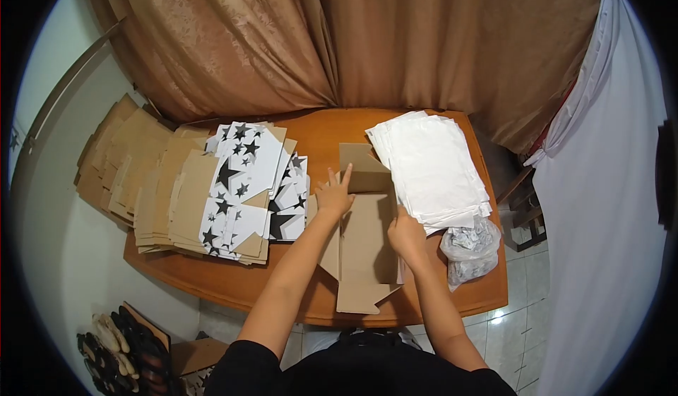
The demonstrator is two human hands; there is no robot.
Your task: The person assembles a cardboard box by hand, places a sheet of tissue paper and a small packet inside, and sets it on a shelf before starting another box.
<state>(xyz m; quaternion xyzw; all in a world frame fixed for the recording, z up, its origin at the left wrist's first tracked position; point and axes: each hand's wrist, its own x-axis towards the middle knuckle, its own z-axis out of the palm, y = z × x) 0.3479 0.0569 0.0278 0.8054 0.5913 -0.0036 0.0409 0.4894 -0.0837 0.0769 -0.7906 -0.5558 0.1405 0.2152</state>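
A brown cardboard box (368, 237) stands part-folded on the wooden table in front of me, its end flaps sticking out at the far and near sides. My left hand (335, 194) rests at the box's far left wall with its fingers spread. On the opposite side my right hand (407, 235) is closed around the upper edge of the right wall, its thumb side towards the far end. Part of that wall is hidden behind the hand.
Stacked flat cardboard blanks (155, 177) and star-printed white ones (244, 159) cover the table's left half. White paper sheets (434, 163) lie right of the box, with a clear plastic bag (470, 251) nearer me. Shoes (120, 346) stand on the floor at lower left.
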